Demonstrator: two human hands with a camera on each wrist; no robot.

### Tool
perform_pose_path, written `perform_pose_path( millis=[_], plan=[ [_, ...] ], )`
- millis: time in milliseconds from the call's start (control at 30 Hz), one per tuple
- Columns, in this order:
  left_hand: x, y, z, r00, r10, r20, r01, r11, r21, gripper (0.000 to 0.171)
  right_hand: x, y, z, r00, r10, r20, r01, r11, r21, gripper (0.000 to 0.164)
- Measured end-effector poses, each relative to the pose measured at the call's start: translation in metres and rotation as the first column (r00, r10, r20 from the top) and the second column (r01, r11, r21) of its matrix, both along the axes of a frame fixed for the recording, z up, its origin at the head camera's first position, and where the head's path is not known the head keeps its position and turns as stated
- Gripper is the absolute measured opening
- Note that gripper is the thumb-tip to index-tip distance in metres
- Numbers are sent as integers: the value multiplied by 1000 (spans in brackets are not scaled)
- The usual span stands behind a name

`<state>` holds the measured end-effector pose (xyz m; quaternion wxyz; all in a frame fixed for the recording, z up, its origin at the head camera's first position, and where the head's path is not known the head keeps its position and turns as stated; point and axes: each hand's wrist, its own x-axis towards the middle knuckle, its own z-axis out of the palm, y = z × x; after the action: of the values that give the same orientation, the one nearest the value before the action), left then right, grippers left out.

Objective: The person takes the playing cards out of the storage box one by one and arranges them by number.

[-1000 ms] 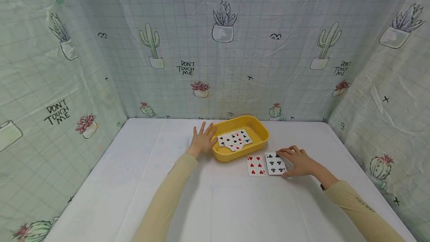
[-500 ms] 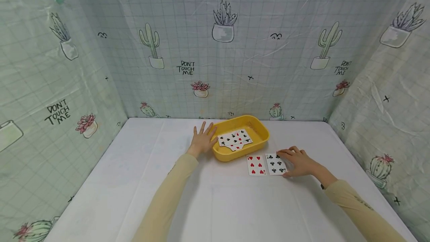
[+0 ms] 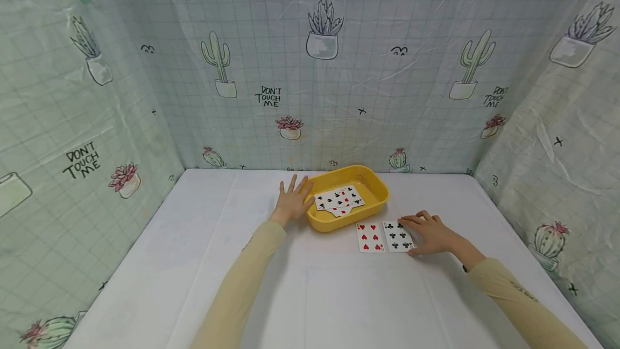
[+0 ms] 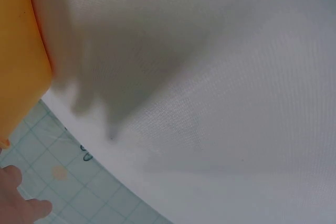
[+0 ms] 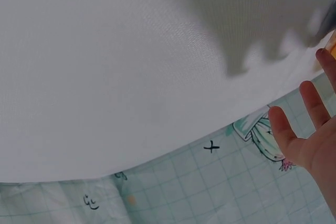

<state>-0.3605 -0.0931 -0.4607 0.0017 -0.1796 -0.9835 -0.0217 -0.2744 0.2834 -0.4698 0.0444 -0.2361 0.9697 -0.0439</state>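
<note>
On my head feed, the person's left hand [image 3: 290, 202] lies against the left end of a yellow plastic tray [image 3: 346, 223], fingers spread and straight, gripping nothing, thumb touching the wall. Loose playing cards [image 3: 336, 199] overlap face up inside the tray, spades, clubs and red pips showing. The right hand [image 3: 428, 233] arches over the right side of the six of clubs [image 3: 396, 237], pinching it between the thumb at its near edge and a fingertip at its far edge. That card lies face up on the white tabletop [image 3: 339, 295], just right of the six of hearts [image 3: 370, 238], a narrow gap between them; both sit in front of the tray's right end. Long beige sleeves [image 3: 244, 276] cover both arms. My left wrist feed gives mostly tabletop and tray wall; my right wrist feed catches three fingers but neither six. A cactus-print cloth [image 3: 421, 85] hangs behind.
</note>
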Motion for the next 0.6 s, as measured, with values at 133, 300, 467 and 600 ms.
perform_pose_path(
  millis=[133,300,467,600],
  plan=[
    [0,0,1,1000,0,2,0,1000,-4,55,0,0,1,1000,-4,13,4,1000,14,82],
    [1,1,4,1000,-4,0,4,1000,-2,54,1,0,0,1000,-10,16,10,1000,1,82],
    [2,1,3,1000,-5,-3,5,1000,4,54,1,-1,0,1000,-14,19,14,1000,-5,80],
    [2,0,3,1000,-6,-9,6,1000,10,54,2,0,0,1000,0,3,0,1000,-1,80]
  ],
)
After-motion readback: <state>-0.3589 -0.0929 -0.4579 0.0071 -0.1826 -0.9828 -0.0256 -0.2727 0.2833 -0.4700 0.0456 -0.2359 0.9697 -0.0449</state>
